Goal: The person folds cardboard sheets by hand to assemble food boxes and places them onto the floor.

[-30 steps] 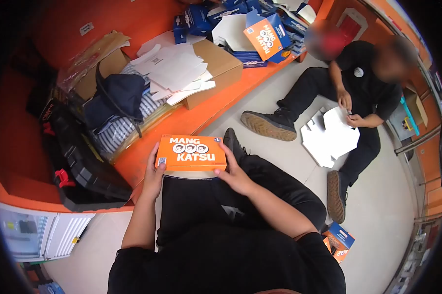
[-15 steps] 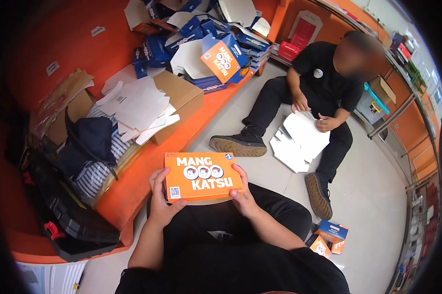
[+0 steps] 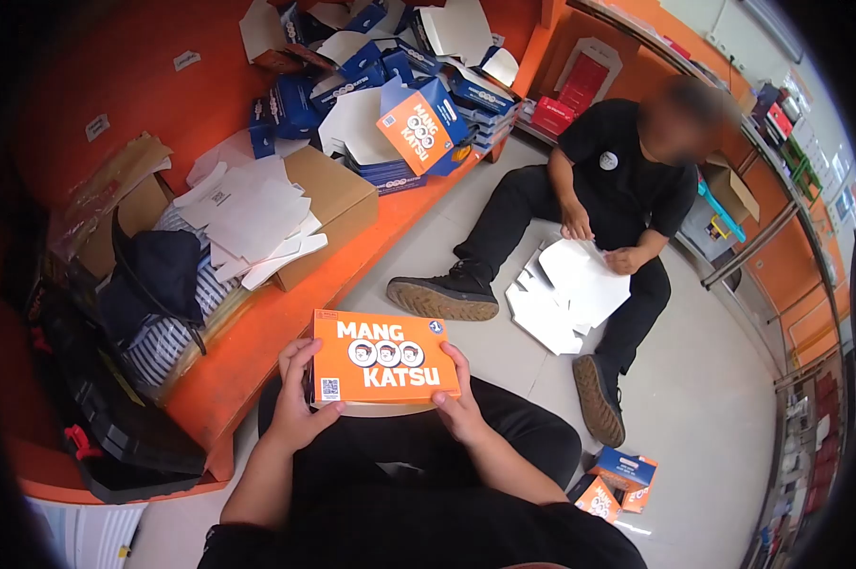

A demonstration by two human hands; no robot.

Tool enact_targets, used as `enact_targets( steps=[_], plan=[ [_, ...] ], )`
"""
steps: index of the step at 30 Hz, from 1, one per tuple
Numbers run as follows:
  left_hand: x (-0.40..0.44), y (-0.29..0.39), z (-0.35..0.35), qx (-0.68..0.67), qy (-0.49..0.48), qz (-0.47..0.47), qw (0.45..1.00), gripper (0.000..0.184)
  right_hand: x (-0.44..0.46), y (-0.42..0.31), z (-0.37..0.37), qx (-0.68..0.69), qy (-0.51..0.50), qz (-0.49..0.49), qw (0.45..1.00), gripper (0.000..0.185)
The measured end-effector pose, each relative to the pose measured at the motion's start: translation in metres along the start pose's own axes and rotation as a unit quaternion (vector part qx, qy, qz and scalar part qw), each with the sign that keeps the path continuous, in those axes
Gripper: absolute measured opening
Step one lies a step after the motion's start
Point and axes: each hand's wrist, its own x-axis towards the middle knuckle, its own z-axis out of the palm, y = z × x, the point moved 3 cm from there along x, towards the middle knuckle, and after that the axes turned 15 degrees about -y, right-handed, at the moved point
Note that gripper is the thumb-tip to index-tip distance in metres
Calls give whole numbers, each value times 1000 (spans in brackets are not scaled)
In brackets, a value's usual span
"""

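An orange cardboard food box printed "MANG KATSU", with three round faces and a QR code, is held above my lap. My left hand grips its left edge, the thumb along the lower corner. On the opposite edge, my right hand is closed with its thumb at the lower right corner. The orange face is turned up towards me, and the box's underside is hidden. A pale strip shows below its near edge.
Facing me on the floor, a person in black handles white unfolded cardboard. Blue and orange boxes pile up on the orange shelf beside a brown carton. Two small boxes lie at my right. A black case is at left.
My view has shifted slightly, so the surroundings appear lower and further left. The orange box stays between both hands, its printed face now turned a little more squarely to me.
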Motion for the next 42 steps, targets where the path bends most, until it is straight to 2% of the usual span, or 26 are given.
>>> enact_targets(
  steps=[4, 7, 9, 11, 13, 15, 18, 21, 22, 24, 25, 26, 27, 29, 31, 32, 33, 35, 37, 38, 39, 42],
  plan=[
    [-1, -8, 1, -61, 20, 38, 997, 70, -1, -9, 5, -148, -6, -35, 988, 66],
    [-6, -23, 2, -97, 19, 55, 994, 72, -2, -18, 4, -289, 4, -52, 956, 62],
    [5, -1, -5, -10, -22, 105, 994, 76, 6, -14, -9, -214, -2, -96, 972, 62],
    [14, 22, -10, -54, -23, 100, 993, 79, 13, -32, -2, -175, 15, -103, 979, 63],
    [21, 36, -12, -82, -14, 123, 989, 80, 18, -59, 6, -237, 21, -108, 965, 64],
    [25, 30, -18, -128, -21, 138, 982, 78, 24, -65, 10, -241, 8, -134, 961, 63],
    [32, 31, -20, -96, 3, 136, 986, 76, 26, -56, 15, -232, 14, -196, 953, 62],
    [38, 30, -9, -298, 71, 54, 950, 71, 28, -56, 24, -239, 21, -241, 940, 57],
    [34, 17, -9, -305, 80, 70, 947, 68, 26, -50, 24, -260, 27, -230, 937, 57],
    [34, 7, -7, -366, 76, 84, 924, 66, 23, -47, 23, -386, 24, -202, 900, 59],
    [39, 13, -5, -384, 62, 98, 916, 65, 24, -46, 26, -357, 7, -220, 908, 59],
    [39, 9, -5, -449, 88, 75, 886, 66, 26, -39, 30, -304, -7, -230, 925, 58],
    [39, 14, -3, -470, 136, 38, 871, 61, 24, -32, 31, -289, 12, -188, 939, 54],
    [39, -3, -10, -342, 171, 70, 921, 50, 23, -34, 32, -525, 13, -6, 851, 56],
    [37, 9, -18, -73, 192, 49, 977, 44, 27, -46, 43, -528, 34, 42, 847, 63],
    [36, 16, -21, -3, 189, 54, 981, 45, 32, -59, 51, -604, 46, -5, 796, 74],
    [37, 28, -13, 56, 169, 53, 983, 46, 34, -74, 53, -634, 43, -65, 770, 81],
    [36, 38, -4, 60, 139, 57, 987, 48, 53, -93, 63, -614, -10, -136, 777, 89],
    [35, 37, 10, 37, 114, 66, 991, 49, 68, -93, 64, -584, -42, -95, 805, 91],
    [33, 34, 15, 75, 106, 74, 989, 50, 71, -84, 60, -541, -53, -86, 835, 90],
    [32, 29, 19, 50, 106, 68, 991, 50, 74, -75, 58, -492, -66, -85, 864, 90],
    [34, 23, 20, -9, 87, 58, 994, 52, 72, -61, 49, -494, -63, -51, 866, 87]
  ],
)
